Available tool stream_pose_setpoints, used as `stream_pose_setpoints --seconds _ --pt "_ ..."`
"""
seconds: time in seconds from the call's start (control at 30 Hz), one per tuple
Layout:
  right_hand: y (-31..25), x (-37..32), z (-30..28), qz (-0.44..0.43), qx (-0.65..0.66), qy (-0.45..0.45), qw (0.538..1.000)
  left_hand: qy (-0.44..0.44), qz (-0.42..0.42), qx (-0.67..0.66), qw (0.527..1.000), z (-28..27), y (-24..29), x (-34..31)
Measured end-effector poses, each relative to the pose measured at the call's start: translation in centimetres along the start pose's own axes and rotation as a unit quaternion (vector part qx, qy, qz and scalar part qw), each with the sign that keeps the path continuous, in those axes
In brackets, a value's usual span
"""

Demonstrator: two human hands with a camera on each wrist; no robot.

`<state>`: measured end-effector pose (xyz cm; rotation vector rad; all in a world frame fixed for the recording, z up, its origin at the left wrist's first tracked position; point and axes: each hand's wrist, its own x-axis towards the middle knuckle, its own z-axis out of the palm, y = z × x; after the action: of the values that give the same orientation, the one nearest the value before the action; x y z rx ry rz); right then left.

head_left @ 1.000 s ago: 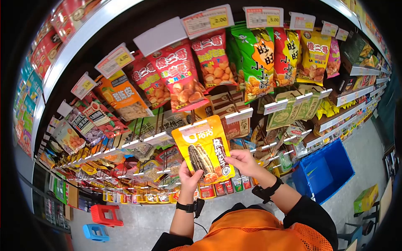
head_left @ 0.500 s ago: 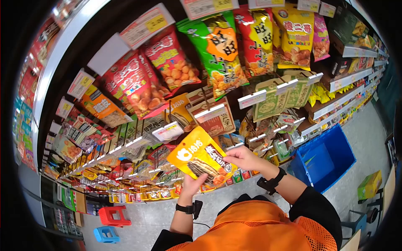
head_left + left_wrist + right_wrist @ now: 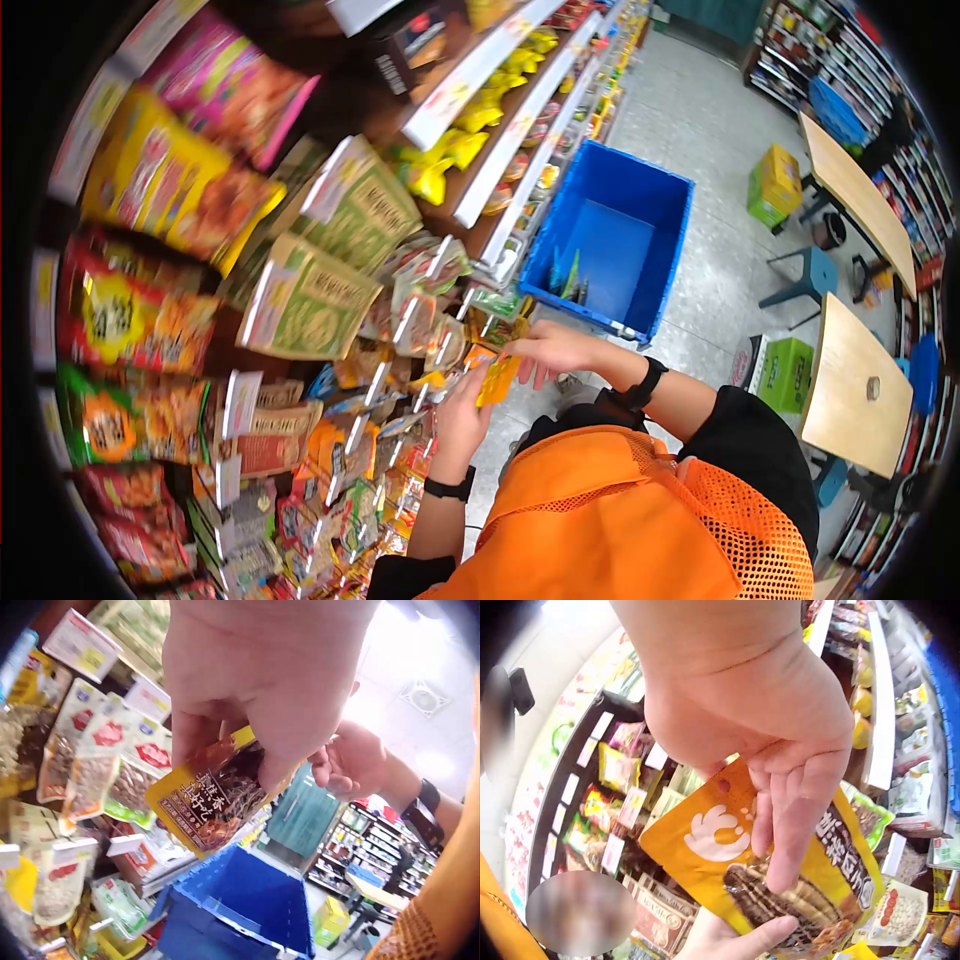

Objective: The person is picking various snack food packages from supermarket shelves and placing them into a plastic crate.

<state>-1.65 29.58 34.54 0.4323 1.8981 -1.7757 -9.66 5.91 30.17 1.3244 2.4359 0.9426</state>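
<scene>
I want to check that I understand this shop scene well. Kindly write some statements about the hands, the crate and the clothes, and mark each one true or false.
1. The left hand holds a yellow sunflower seed pouch. True.
2. The blue plastic crate stands on a table. False: it stands on the floor, beside the snack shelves.
3. The orange vest is worn over black sleeves. True.
4. The crate is full to the rim. False: only a few things lie in it, at one end.
5. There is a black band on each wrist. True.
</scene>
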Motion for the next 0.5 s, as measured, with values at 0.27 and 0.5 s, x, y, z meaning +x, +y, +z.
stream_pose_setpoints --seconds 0.27,0.5 --pt "10.7 -1.2 -13.7 -0.019 -0.106 0.336 0.935 -0.124 0.065 0.026 0.99 7.5 3.5 11.4" --pt "23.6 8.7 -23.8 0.136 -0.182 0.374 0.899 -0.239 -0.108 0.071 0.962 7.0 0.9 9.9"
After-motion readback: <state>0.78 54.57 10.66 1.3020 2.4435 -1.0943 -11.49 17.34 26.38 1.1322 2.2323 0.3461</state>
